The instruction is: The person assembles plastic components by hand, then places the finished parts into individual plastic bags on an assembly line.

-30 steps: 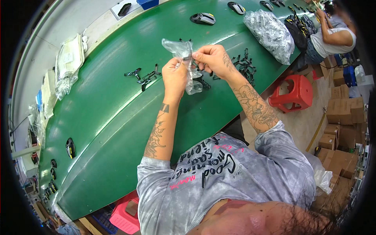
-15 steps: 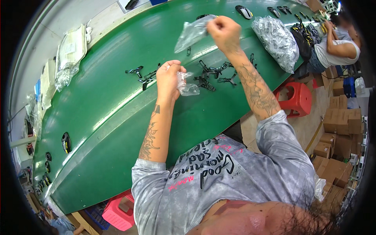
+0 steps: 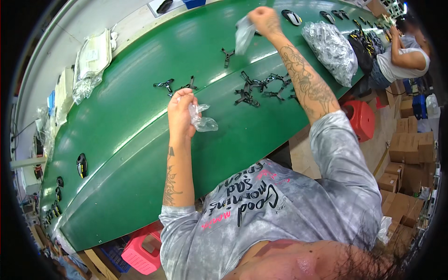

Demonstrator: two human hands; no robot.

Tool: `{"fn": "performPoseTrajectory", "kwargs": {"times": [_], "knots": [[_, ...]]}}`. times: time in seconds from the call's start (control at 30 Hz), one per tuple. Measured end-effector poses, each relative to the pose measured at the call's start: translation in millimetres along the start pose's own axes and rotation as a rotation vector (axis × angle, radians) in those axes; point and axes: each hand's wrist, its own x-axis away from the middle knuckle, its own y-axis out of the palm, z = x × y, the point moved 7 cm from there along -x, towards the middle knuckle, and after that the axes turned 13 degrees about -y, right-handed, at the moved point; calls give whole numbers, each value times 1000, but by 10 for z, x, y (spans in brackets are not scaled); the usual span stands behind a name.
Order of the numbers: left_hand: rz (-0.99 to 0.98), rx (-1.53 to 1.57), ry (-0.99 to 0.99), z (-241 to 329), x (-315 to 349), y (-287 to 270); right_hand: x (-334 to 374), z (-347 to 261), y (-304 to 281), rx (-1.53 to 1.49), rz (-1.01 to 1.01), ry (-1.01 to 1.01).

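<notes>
My left hand [image 3: 181, 114] is closed on a crumpled clear plastic bag [image 3: 203, 120] that sticks out on its right side. Higher and farther off, my right hand [image 3: 265, 21] pinches a second clear plastic bag [image 3: 244, 36], which hangs down from the fingers. Whether that bag holds anything cannot be made out. Beneath the hands lie several black bracket-like parts: a cluster [image 3: 252, 88] between my forearms, a single Y-shaped bracket [image 3: 227, 57] farther back, and a pair of brackets [image 3: 164, 85] just beyond my left hand.
A big bag of clear packaging [image 3: 330, 51] rests on the green table [image 3: 135, 172] at the right. Black-and-yellow mouse-shaped parts [image 3: 81, 165] line the belt strip. Beyond sits a co-worker [image 3: 396, 63]. Red stools [image 3: 361, 120] and cartons [image 3: 410, 147] stand on the floor.
My right hand has moved farther away and slightly left, its bag swinging to hang downward. My left hand has come nearer and to the left, still gripping its bag.
</notes>
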Motion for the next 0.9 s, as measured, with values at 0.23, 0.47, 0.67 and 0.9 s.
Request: {"fn": "performPoseTrajectory", "kwargs": {"times": [0.23,0.47,0.67,0.9], "knots": [[-63,-24,6,-18,53,158,97,-157,233,81,-231,-48],[-93,-93,-7,-23,91,351,48,-18,-190,-65,245,-68],[-106,-118,2,-107,7,381,-37,-108,-220,-16,233,-125],[-137,-113,-18,-107,21,539,67,-46,-144,-282,30,186]]}}
